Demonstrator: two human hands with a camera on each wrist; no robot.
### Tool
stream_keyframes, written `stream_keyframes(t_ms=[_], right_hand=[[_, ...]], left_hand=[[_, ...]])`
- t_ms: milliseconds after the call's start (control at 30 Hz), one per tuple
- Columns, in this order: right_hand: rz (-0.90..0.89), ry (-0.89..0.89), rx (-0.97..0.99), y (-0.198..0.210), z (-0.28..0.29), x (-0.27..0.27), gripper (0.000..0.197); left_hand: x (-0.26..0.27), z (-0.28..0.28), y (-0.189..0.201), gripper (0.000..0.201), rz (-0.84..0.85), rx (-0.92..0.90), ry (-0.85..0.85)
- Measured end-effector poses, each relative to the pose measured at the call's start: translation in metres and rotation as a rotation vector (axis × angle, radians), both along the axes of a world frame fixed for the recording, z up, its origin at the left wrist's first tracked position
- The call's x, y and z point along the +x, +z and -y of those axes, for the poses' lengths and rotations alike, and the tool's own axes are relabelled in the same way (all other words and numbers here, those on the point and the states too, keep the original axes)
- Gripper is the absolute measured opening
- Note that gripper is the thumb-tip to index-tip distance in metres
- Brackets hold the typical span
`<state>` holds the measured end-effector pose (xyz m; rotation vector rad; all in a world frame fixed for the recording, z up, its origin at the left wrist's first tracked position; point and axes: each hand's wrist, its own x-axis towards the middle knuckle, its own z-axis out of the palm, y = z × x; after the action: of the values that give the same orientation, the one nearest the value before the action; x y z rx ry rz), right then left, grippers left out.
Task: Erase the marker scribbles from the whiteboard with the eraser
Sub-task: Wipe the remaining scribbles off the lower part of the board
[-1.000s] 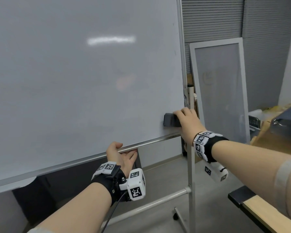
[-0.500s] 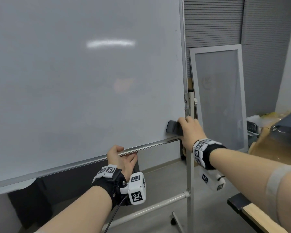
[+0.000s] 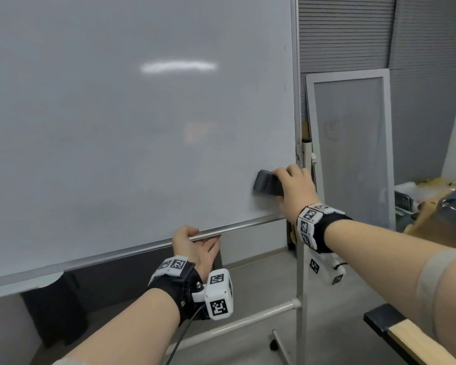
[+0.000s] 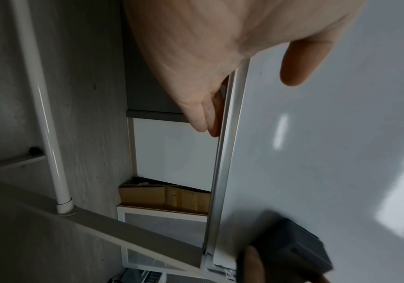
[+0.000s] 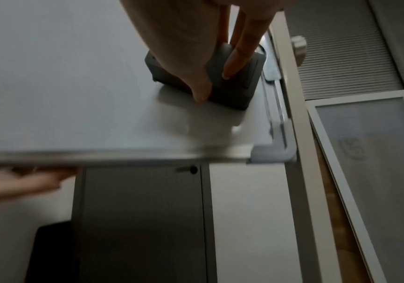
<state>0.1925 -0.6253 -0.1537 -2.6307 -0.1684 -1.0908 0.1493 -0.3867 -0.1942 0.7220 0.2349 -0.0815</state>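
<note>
Right hand (image 3: 295, 185) curled round dark eraser (image 3: 267, 183), pressed flat on whiteboard (image 3: 116, 127) near its lower right corner; left hand (image 3: 195, 246) pinching the bottom frame rail (image 3: 248, 224), thumb in front, fingers together behind. Likely risk: overshooting the edge, or rocking the wheeled stand.

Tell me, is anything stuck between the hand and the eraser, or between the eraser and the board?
Nothing visible. The right hand grips the eraser directly, fingers curled around it, and the eraser sits flat against the whiteboard near its lower right corner. The left hand only holds the board's bottom edge, well off to the side.

L hand (image 3: 195, 246) gripping, R hand (image 3: 295, 188) clamped
</note>
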Motion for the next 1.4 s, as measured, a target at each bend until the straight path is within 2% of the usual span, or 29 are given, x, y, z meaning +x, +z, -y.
stream_keyframes(t_ms=[167,300,367,467,633,767,867,1067,1233,1333,1400], right_hand=[[-0.062,0.087,-0.012,-0.038,-0.009,-0.01,0.054],[-0.037,0.209,-0.143,-0.037,-0.023,-0.016,0.058],[0.006,0.256,-0.238,-0.036,-0.037,-0.018,0.066],[0.081,0.326,-0.377,-0.034,-0.071,-0.017,0.073],[0.158,0.382,-0.445,-0.031,-0.144,-0.019,0.074],[0.174,0.426,-0.474,-0.023,-0.2,-0.025,0.078],[0.143,0.448,-0.477,-0.014,-0.241,-0.035,0.078],[0.04,0.503,-0.434,0.002,-0.34,-0.061,0.052],[0.056,0.521,-0.449,0.008,-0.407,-0.072,0.054],[0.055,0.515,-0.468,0.012,-0.435,-0.078,0.053],[0.037,0.524,-0.469,0.014,-0.451,-0.085,0.048]], left_hand=[[-0.001,0.004,-0.003,0.021,-0.007,0.002,0.015],[-0.009,-0.004,-0.002,0.028,-0.008,-0.048,0.004],[-0.014,-0.011,-0.003,0.032,-0.021,-0.04,0.001],[-0.026,-0.025,-0.005,0.048,-0.043,-0.042,0.038],[-0.038,-0.081,0.0,0.068,-0.046,-0.088,0.205],[-0.049,-0.132,0.004,0.054,-0.025,-0.102,0.253],[-0.061,-0.163,0.001,0.045,-0.006,-0.044,0.278],[-0.085,-0.244,-0.013,0.041,0.012,-0.024,0.317],[-0.114,-0.31,-0.011,0.051,0.023,-0.023,0.389],[-0.131,-0.346,-0.008,0.07,0.015,-0.018,0.435],[-0.142,-0.365,-0.007,0.073,0.009,-0.006,0.463]])
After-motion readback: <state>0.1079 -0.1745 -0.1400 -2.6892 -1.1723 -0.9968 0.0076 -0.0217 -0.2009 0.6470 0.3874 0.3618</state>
